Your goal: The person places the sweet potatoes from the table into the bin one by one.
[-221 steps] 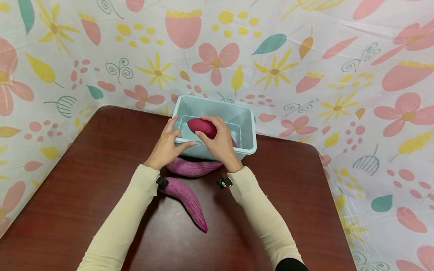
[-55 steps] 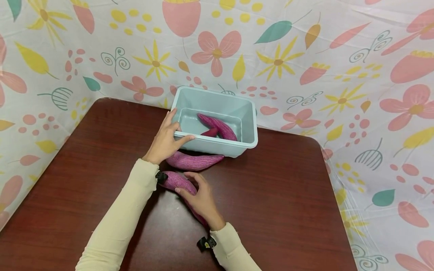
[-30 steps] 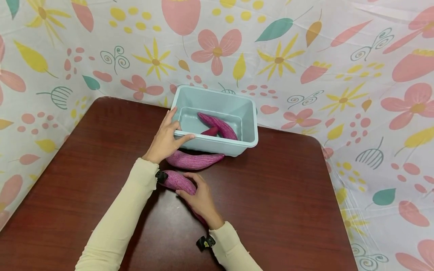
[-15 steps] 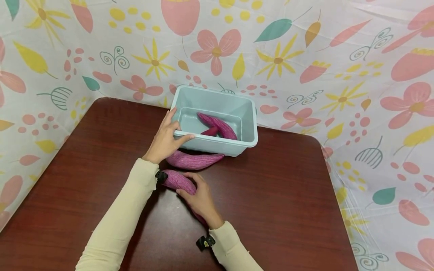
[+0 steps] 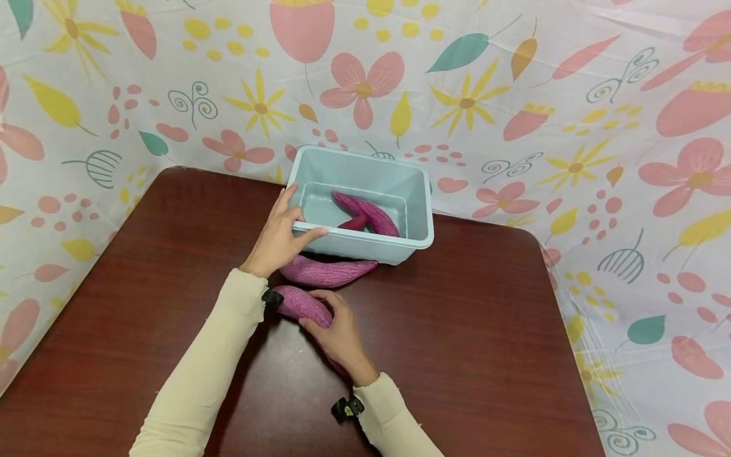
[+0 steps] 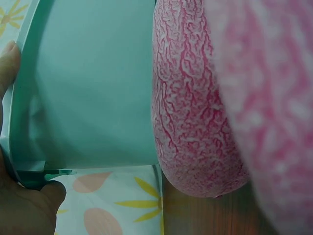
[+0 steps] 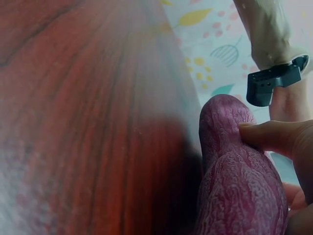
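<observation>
Left of centre I see the left hand [image 5: 275, 238], fingers clamped on the pale blue bin [image 5: 368, 248]; lower middle, a curved purple vegetable [image 5: 302, 306] gripped by the fingers of the right hand [image 5: 342, 339]; mid-frame, a second vegetable [image 5: 327, 273], two others [image 5: 371, 213] inside the bin.

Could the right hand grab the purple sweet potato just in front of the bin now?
Probably not straight away: the right hand grips another sweet potato. Once freed, it likely could: the pointed end of the purple sweet potato by the bin lies uncovered.
</observation>
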Available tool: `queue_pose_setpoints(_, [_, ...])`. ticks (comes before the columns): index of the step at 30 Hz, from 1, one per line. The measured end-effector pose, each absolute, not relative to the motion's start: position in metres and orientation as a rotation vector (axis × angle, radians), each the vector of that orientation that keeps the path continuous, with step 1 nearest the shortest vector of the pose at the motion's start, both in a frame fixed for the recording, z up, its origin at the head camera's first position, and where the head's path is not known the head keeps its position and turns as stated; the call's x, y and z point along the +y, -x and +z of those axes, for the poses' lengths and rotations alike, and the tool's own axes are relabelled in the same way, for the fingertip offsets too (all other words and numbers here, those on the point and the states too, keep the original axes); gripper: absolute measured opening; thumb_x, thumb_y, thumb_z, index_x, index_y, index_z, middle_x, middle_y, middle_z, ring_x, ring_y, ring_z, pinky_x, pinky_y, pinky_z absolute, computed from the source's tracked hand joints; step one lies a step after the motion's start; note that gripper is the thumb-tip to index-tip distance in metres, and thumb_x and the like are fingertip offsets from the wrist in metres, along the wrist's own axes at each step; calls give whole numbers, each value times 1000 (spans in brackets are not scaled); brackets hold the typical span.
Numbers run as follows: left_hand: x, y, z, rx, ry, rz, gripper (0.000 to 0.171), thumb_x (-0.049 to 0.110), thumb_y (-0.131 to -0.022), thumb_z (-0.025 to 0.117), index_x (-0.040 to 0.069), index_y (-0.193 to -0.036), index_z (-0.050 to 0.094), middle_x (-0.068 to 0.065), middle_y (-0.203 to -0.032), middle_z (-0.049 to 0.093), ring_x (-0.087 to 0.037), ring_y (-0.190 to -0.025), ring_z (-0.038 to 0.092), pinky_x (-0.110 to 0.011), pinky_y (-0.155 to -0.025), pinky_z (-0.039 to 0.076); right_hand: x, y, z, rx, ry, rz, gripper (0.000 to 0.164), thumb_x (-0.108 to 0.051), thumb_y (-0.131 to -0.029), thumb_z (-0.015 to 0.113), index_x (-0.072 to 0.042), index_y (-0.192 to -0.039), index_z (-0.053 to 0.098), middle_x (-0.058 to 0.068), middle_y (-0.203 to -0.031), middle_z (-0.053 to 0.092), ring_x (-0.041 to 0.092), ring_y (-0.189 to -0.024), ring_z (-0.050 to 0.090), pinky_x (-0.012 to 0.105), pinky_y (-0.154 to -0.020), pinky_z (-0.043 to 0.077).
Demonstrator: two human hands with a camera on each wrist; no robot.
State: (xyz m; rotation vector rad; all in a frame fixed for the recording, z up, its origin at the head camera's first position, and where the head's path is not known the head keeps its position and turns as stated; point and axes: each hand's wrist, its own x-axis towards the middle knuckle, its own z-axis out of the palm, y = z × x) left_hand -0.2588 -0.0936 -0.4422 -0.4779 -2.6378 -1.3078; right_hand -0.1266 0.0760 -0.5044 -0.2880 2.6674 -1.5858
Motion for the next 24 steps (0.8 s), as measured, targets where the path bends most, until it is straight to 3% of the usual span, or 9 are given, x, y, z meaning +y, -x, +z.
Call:
queue_pose_setpoints(7, [-93, 258, -443, -2638, 471, -1308, 45, 42, -90, 75, 4, -81, 52, -12, -170, 15, -38, -159, 7, -58, -122, 26, 78, 129, -504, 2710, 285, -1557, 46, -20, -85, 81, -16, -127, 64, 4, -126, 67, 22, -117, 63, 44, -102, 49])
queue_pose_setpoints(24, [-93, 258, -444, -2637, 470, -1313, 46, 43, -90, 75, 5, -82, 51, -11, -170, 14, -37, -159, 6, -58, -122, 27, 83, 136, -498, 2747, 259, -1602, 47, -20, -82, 82, -17, -126, 65, 5, -129, 66, 23, -124, 61, 48, -106, 47])
